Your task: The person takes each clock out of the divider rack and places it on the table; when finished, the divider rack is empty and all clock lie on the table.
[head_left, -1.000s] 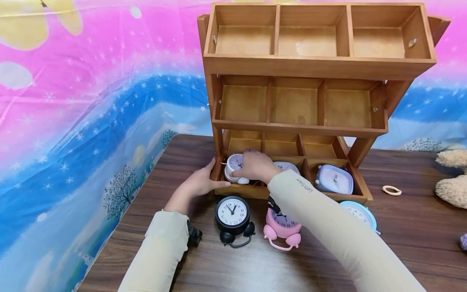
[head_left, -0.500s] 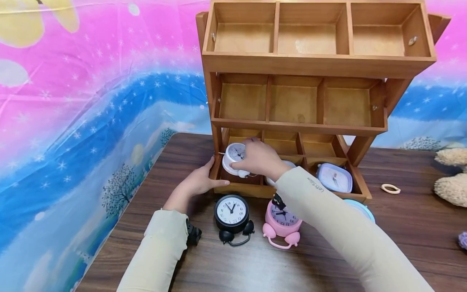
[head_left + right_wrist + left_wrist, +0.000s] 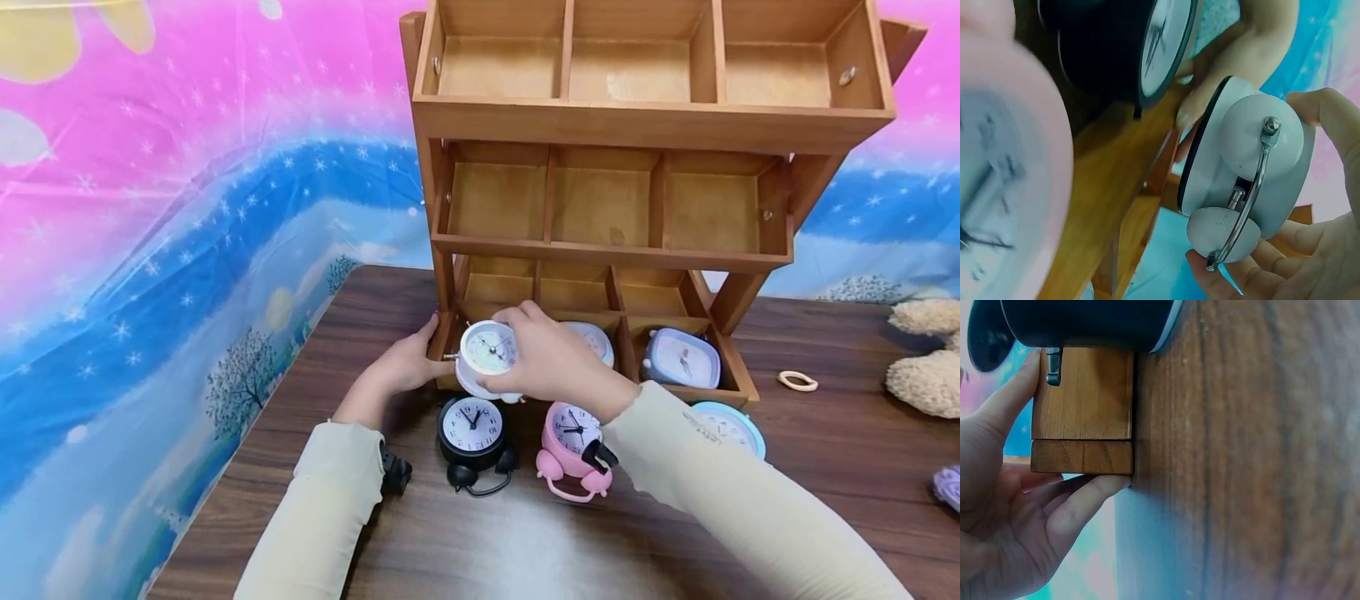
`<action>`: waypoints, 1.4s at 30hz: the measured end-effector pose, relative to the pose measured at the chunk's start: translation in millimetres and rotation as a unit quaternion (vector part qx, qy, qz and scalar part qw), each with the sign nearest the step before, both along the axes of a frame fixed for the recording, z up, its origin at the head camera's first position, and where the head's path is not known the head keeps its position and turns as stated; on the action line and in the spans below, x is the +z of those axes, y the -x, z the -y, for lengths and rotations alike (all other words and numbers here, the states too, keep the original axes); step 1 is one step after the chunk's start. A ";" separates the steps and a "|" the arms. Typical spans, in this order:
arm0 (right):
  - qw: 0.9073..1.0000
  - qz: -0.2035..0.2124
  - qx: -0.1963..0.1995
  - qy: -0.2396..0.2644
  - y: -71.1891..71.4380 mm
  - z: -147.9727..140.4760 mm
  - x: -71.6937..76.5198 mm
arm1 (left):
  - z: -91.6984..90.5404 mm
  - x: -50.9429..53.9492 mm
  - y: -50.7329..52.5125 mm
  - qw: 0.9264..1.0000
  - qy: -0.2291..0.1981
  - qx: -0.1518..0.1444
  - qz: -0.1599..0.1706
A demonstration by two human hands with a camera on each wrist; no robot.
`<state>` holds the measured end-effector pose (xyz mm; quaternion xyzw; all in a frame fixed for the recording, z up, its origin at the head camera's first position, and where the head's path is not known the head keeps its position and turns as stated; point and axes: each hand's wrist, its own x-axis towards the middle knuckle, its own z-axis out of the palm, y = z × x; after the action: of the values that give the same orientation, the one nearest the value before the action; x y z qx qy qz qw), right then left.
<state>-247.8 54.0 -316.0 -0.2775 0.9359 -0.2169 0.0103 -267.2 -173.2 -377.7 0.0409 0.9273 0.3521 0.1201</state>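
My right hand (image 3: 558,354) grips a white twin-bell alarm clock (image 3: 487,350) by its side, over the front of the lower left compartment. In the right wrist view, the clock's two white bells (image 3: 1262,137) and metal handle face the camera, with thumb and fingers on opposite sides. My left hand (image 3: 397,364) holds the lower left corner of the wooden rack (image 3: 600,125); the left wrist view has thumb and fingers around that corner. Just in front, a black alarm clock (image 3: 472,425) and a pink alarm clock (image 3: 566,433) lie face up on the table.
A pale clock (image 3: 596,337) lies in the lower middle compartment, a lavender square clock (image 3: 682,358) in the lower right one. A light blue clock (image 3: 738,425) lies partly behind my right sleeve. Farther right are a wooden ring (image 3: 797,381) and a fluffy beige object (image 3: 926,367).
My right hand has lifted the white alarm clock out of the lower left compartment and brought it toward me, tilting its face up. The left hand keeps its place on the rack.
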 end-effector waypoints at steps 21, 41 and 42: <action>0.995 0.004 0.095 -0.005 -80.2 -4.7 -24.2 | -1.8 8.2 4.0 1.000 0.012 0.006 0.007; 0.987 -0.035 0.154 -0.043 -111.4 8.9 -51.2 | -2.1 3.1 -0.5 1.000 0.011 0.007 0.014; 0.986 -0.031 0.158 -0.044 -112.2 9.7 -52.4 | -2.1 2.7 -0.7 1.000 0.010 0.008 0.014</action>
<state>-135.5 44.3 -368.4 -0.4276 0.8888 -0.1625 0.0272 -266.5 -171.1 -375.0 0.0276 0.9294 0.3440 0.1309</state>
